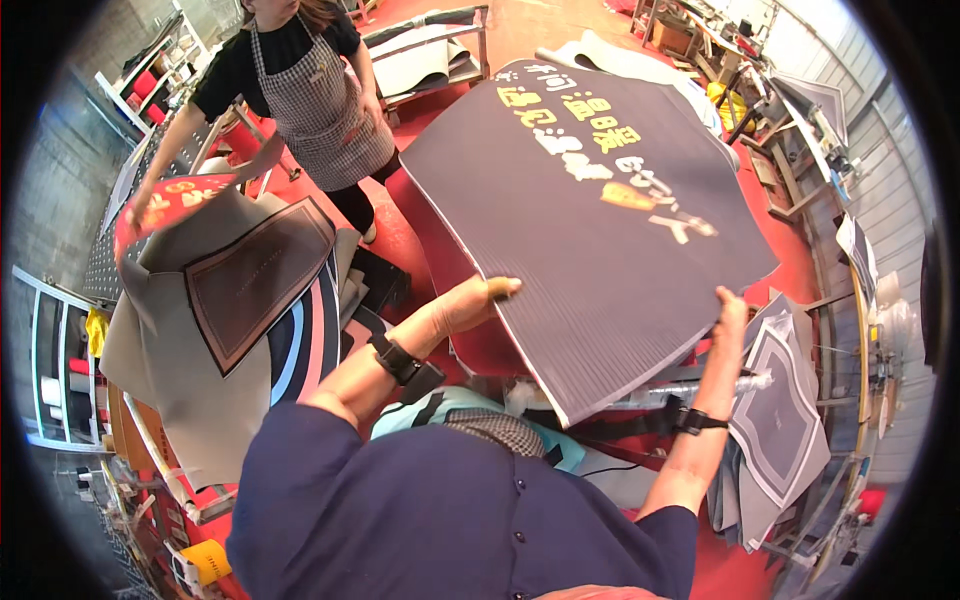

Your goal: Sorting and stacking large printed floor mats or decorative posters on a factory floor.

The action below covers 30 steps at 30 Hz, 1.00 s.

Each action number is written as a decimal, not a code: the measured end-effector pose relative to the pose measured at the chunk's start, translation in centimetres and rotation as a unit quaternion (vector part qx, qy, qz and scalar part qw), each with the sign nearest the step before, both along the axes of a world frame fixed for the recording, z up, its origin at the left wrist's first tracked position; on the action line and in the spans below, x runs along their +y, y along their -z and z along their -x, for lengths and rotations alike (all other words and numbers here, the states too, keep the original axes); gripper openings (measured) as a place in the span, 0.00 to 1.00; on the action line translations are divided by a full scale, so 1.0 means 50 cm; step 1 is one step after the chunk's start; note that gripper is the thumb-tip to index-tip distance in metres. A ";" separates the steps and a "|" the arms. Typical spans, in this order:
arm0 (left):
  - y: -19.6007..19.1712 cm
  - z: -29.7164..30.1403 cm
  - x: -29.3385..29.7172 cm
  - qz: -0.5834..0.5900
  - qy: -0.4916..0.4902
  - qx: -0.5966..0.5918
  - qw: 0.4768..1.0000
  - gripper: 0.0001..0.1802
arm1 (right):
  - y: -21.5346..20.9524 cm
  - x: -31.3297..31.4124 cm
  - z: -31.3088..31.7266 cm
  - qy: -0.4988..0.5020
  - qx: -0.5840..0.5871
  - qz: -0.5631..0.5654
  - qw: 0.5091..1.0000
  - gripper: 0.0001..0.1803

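A large dark grey floor mat [590, 240] with yellow and white printed lettering spreads out in front of me, its near corner hanging toward my body. My left hand [488, 296] grips its left edge, thumb on top and the other fingers hidden underneath. At the right edge, my right hand [732, 312] is closed on the same mat, with part of the fingers out of sight. Under the mat's left side, some red material [445, 265] shows. Each of my wrists wears a black strap.
On the left, a pile of mats [170, 330] includes a brown bordered mat [265, 280]. A co-worker in a checked apron [315, 100] stands far left, one hand near a red mat [180, 205]. Grey bordered mats [780, 420] hang at the right. A rack [430, 50] stands behind.
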<state>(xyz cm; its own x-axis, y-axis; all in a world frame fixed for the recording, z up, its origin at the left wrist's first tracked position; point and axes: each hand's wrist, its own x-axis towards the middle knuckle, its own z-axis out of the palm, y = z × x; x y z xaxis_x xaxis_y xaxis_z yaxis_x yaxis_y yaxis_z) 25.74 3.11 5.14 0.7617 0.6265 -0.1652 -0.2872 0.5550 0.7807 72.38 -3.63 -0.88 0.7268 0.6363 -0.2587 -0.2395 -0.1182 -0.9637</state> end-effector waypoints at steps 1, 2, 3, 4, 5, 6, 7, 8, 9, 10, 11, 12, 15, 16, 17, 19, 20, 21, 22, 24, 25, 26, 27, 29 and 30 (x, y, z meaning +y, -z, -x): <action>-0.003 0.006 -0.020 -0.042 0.053 0.077 0.995 0.22 | -0.081 -0.032 0.036 0.010 0.000 -0.013 1.000 0.11; -0.008 0.009 -0.048 -0.083 0.103 0.155 0.979 0.22 | -0.151 -0.071 0.068 0.019 0.002 -0.027 0.999 0.12; -0.036 -0.009 -0.087 -0.131 0.167 0.118 0.970 0.24 | -0.193 -0.129 0.066 0.016 -0.087 -0.002 0.996 0.12; -0.151 -0.036 -0.112 -0.015 0.306 0.355 0.883 0.28 | -0.222 -0.198 0.059 0.023 -0.174 0.026 0.984 0.13; 0.011 -0.044 -0.152 -0.128 0.347 0.290 0.883 0.31 | -0.261 -0.233 0.071 0.003 -0.138 0.012 0.990 0.13; -0.023 -0.069 -0.188 -0.205 0.369 0.168 0.891 0.31 | -0.284 -0.280 0.079 0.003 -0.098 0.009 0.995 0.14; -0.103 -0.069 -0.201 -0.251 0.333 0.101 0.903 0.31 | -0.330 -0.298 0.182 0.081 -0.193 0.005 0.978 0.14; -0.044 -0.071 -0.220 -0.347 0.314 0.030 0.883 0.32 | -0.368 -0.301 0.291 0.149 -0.288 -0.003 0.946 0.14; 0.008 -0.084 -0.253 -0.361 0.313 -0.072 0.876 0.30 | -0.367 -0.340 0.293 0.160 -0.297 0.001 0.941 0.14; 0.020 -0.075 -0.262 -0.552 0.266 -0.028 0.790 0.29 | -0.364 -0.382 0.283 0.183 -0.246 0.042 0.951 0.14; 0.036 -0.072 -0.240 -0.552 0.269 -0.038 0.788 0.29 | -0.361 -0.396 0.278 0.203 -0.193 0.081 0.957 0.13; 0.047 -0.075 -0.221 -0.474 0.300 -0.019 0.828 0.28 | -0.354 -0.378 0.299 0.205 -0.190 0.082 0.957 0.13; 0.055 -0.052 -0.167 -0.202 0.360 0.032 0.910 0.27 | -0.363 -0.312 0.371 0.133 -0.228 0.102 0.959 0.15; 0.047 -0.042 -0.130 -0.110 0.375 0.039 0.920 0.27 | -0.346 -0.338 0.336 0.133 -0.237 0.106 0.956 0.15; 0.047 -0.033 -0.096 -0.020 0.387 0.051 0.920 0.26 | -0.320 -0.324 0.325 0.112 -0.219 0.094 0.965 0.13; 0.053 -0.024 -0.024 0.125 0.324 -0.038 0.937 0.25 | -0.321 -0.119 0.167 0.099 -0.180 0.065 0.976 0.11; 0.069 -0.002 0.027 0.191 0.212 -0.149 0.947 0.24 | -0.306 -0.097 0.130 0.069 -0.165 0.055 0.982 0.11; 0.084 0.015 0.082 0.142 0.160 -0.156 0.964 0.24 | -0.318 -0.009 0.101 0.054 -0.216 0.053 0.974 0.13; 0.101 0.042 0.133 0.094 0.086 -0.152 0.980 0.25 | -0.345 0.124 0.152 0.039 -0.248 0.032 0.967 0.10; 0.056 0.108 0.237 0.085 0.036 -0.154 0.984 0.25 | -0.421 0.305 0.225 -0.044 -0.287 -0.032 0.956 0.13; 0.077 0.138 0.284 0.097 0.016 -0.169 0.981 0.25 | -0.438 0.405 0.289 -0.027 -0.268 -0.058 0.961 0.13; 0.097 0.168 0.329 0.109 -0.004 -0.181 0.977 0.25 | -0.428 0.505 0.291 -0.055 -0.292 -0.067 0.953 0.14; 0.089 0.186 0.371 0.091 -0.067 -0.148 0.983 0.28 | -0.419 0.598 0.317 -0.015 -0.265 -0.086 0.960 0.15; 0.112 0.234 0.459 0.004 -0.166 -0.135 0.977 0.34 | -0.416 0.734 0.445 -0.146 -0.205 -0.158 0.955 0.18; 0.143 0.260 0.507 -0.062 -0.195 -0.158 0.966 0.38 | -0.411 0.780 0.532 -0.190 -0.183 -0.221 0.939 0.15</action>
<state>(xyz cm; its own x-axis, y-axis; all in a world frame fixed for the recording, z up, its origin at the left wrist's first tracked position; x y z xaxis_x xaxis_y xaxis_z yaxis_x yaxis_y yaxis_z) 12.76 28.48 -2.00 0.4641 0.8759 0.1319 -0.6909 0.2648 0.6727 45.76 35.35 19.68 0.4137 0.8543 0.3145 0.0964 0.3024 -0.9483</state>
